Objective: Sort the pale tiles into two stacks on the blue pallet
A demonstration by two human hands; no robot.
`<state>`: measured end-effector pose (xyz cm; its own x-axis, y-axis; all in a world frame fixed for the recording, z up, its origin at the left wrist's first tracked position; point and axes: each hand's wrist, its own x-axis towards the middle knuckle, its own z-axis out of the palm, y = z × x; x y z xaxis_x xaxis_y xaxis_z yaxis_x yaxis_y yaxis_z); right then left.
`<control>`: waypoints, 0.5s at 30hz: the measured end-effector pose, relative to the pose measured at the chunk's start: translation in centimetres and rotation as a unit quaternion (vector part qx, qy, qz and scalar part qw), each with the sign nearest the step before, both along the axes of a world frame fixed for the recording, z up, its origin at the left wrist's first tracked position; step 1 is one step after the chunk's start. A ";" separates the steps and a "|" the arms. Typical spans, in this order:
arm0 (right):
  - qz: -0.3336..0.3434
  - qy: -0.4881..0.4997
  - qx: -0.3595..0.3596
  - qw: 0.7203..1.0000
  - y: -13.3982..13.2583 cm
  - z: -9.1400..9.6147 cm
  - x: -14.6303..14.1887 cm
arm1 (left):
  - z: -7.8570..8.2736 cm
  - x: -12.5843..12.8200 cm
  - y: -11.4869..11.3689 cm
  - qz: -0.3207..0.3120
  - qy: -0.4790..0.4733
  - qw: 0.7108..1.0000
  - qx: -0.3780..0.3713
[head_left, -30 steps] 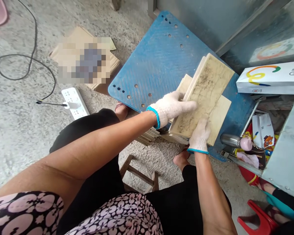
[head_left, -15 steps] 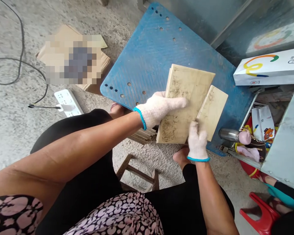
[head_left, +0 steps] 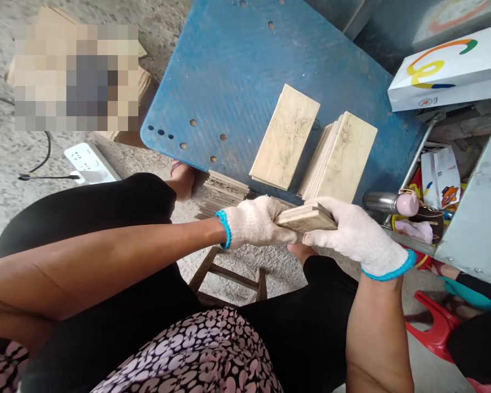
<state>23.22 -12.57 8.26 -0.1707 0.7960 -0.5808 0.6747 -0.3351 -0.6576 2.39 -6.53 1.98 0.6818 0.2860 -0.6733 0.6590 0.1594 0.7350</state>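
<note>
The person in front of me has a small bundle of thin pale boards (head_left: pixel 305 219) up in the air, at the near edge of the blue platform (head_left: pixel 225 71), pinched between both gloved hands. The left hand (head_left: pixel 258 221) grips the left end, its thumb along the near face; the right hand (head_left: pixel 347 232) is closed round the other end, thumb in front too, and the far fingers of both are mostly hidden from me. I can't count the layers, but there are clearly at least 2. To my eye this is the handling step, evening up the edges of the bundle, and whatever move follows calls for steady pressure at both ends so no piece slides out. Beyond the hands, 2 stacks lie on the platform: a low stack (head_left: pixel 286 136), with the edge of a lower piece peeping out, and just right of it a taller, leaning stack (head_left: pixel 347 155) with its layers stepped sideways. More boards (head_left: pixel 225 191) lie piled below the platform's near edge, near a bare foot (head_left: pixel 184 182).
</note>
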 end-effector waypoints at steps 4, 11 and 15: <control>0.006 -0.007 -0.027 1.000 -0.8 -0.5 -0.2 | -0.3 0.2 -0.2 -0.027 -0.002 0.999 0.018; 0.085 -0.129 0.029 0.988 -2.7 0.0 -0.7 | -0.1 0.8 0.5 -0.127 -0.057 0.990 0.018; 0.127 -0.218 0.023 0.967 -4.1 -0.2 -1.2 | -0.4 0.9 2.2 -0.274 0.023 0.946 0.169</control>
